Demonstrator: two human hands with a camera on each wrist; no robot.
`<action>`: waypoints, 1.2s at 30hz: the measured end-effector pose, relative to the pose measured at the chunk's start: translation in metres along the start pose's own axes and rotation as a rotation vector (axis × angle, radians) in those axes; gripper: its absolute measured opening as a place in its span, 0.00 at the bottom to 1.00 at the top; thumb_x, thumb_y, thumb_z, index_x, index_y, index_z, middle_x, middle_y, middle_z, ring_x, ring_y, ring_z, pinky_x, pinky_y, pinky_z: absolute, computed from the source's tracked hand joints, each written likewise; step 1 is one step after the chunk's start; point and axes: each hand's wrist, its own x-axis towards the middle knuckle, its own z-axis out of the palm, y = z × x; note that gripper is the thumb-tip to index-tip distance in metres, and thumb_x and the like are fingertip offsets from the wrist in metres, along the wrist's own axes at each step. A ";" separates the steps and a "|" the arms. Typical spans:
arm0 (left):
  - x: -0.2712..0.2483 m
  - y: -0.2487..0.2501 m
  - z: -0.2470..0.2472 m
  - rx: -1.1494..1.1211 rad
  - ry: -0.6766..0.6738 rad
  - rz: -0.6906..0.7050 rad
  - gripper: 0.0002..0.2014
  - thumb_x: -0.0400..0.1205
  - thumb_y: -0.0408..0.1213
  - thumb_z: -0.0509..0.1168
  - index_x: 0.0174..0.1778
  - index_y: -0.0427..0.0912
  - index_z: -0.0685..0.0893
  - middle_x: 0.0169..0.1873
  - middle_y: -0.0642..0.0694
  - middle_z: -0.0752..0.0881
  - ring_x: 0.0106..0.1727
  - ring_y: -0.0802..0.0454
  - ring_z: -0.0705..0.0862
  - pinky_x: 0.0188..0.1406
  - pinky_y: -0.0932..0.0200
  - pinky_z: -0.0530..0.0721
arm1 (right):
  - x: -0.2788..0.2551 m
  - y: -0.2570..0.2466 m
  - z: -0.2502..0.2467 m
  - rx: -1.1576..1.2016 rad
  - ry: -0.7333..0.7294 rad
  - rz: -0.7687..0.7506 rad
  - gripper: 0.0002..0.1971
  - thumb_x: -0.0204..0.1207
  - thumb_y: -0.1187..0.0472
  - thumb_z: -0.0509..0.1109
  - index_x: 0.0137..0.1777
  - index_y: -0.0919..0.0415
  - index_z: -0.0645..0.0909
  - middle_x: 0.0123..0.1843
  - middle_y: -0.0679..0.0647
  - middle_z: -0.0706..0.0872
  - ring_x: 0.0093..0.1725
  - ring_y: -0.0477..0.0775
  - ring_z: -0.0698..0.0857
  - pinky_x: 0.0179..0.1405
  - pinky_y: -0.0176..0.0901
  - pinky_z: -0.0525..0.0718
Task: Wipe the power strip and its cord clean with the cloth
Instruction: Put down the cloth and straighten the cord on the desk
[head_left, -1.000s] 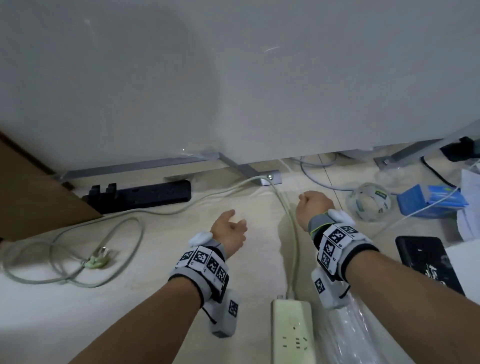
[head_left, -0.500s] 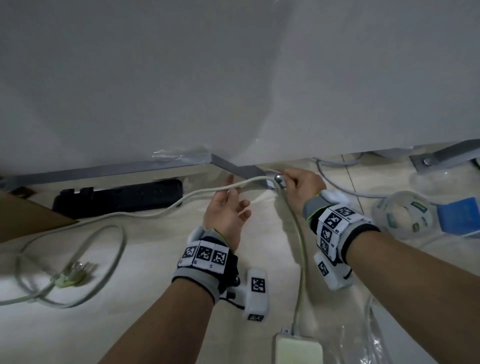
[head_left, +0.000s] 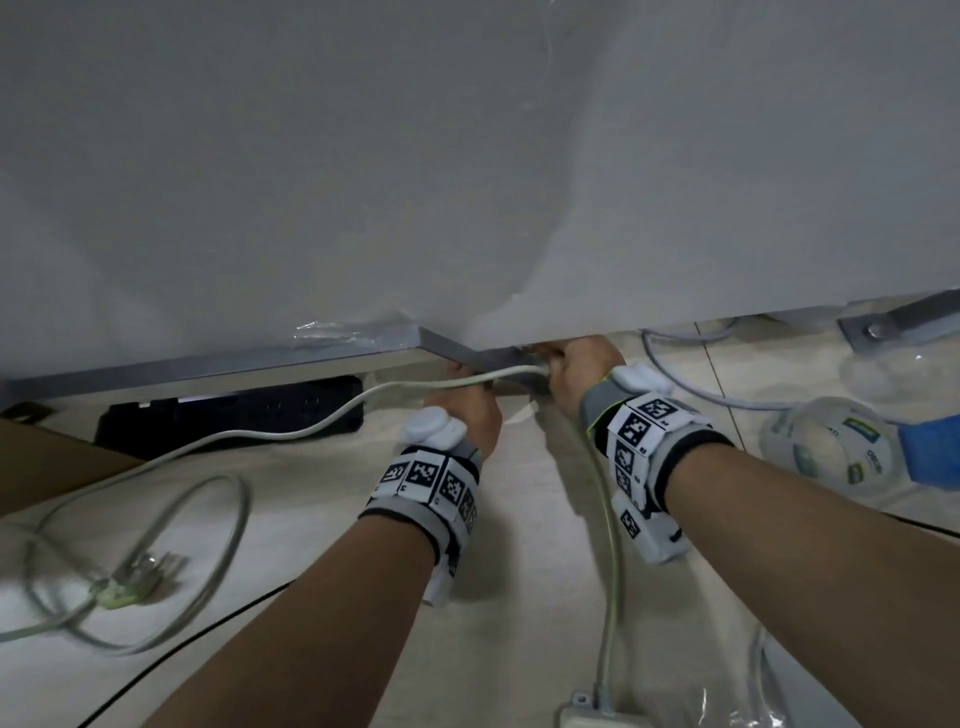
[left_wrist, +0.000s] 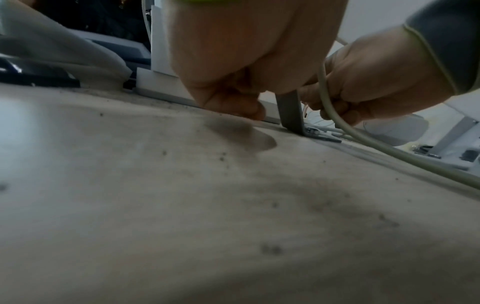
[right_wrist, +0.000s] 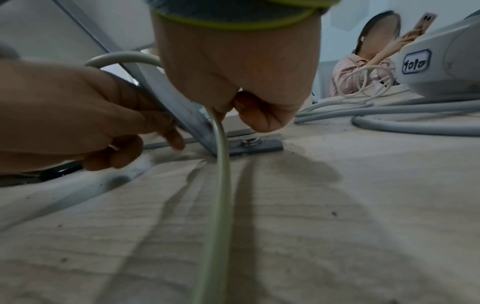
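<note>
The white power strip (head_left: 597, 719) lies at the bottom edge of the head view. Its pale cord (head_left: 291, 431) runs up the floor and bends over a grey metal desk brace (head_left: 467, 356). It then trails left to its plug (head_left: 130, 592). My right hand (head_left: 576, 374) grips the cord (right_wrist: 221, 185) at the brace, fingers curled round it. My left hand (head_left: 467, 410) is just left of the brace with its fingers curled (left_wrist: 228, 98). The cord crosses the top of that hand by the thumb. No cloth shows in any view.
A white desk panel (head_left: 467, 156) overhangs both hands. A black power strip (head_left: 234, 410) lies under it at the left. A clear plastic roll (head_left: 826, 447) and a blue box (head_left: 935, 447) sit at the right. Thick grey cables (right_wrist: 415, 123) and a seated person (right_wrist: 363, 67) are beyond.
Both hands have reached forward to the brace under the desk. The left hand, open under the cord before, has curled at it. The right hand has moved up along the cord.
</note>
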 end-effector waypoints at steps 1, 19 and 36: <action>-0.001 0.001 -0.003 -0.014 0.004 -0.038 0.18 0.87 0.36 0.53 0.71 0.37 0.76 0.70 0.36 0.78 0.71 0.39 0.75 0.70 0.49 0.70 | -0.001 -0.001 0.001 0.011 0.014 -0.005 0.17 0.83 0.56 0.57 0.62 0.61 0.83 0.59 0.61 0.86 0.59 0.63 0.84 0.59 0.48 0.80; -0.021 0.012 0.001 -1.098 -0.122 -0.439 0.11 0.79 0.33 0.69 0.31 0.37 0.85 0.19 0.46 0.80 0.20 0.51 0.75 0.24 0.60 0.72 | -0.043 0.003 0.027 0.846 0.065 0.202 0.19 0.76 0.52 0.69 0.31 0.67 0.81 0.31 0.62 0.85 0.31 0.56 0.80 0.44 0.57 0.87; -0.016 0.012 0.007 -1.379 -0.147 -0.529 0.06 0.80 0.30 0.69 0.40 0.31 0.84 0.31 0.40 0.85 0.22 0.57 0.83 0.24 0.66 0.85 | -0.051 0.014 0.013 1.219 -0.130 0.294 0.09 0.79 0.64 0.70 0.37 0.65 0.82 0.27 0.55 0.81 0.24 0.50 0.78 0.20 0.37 0.80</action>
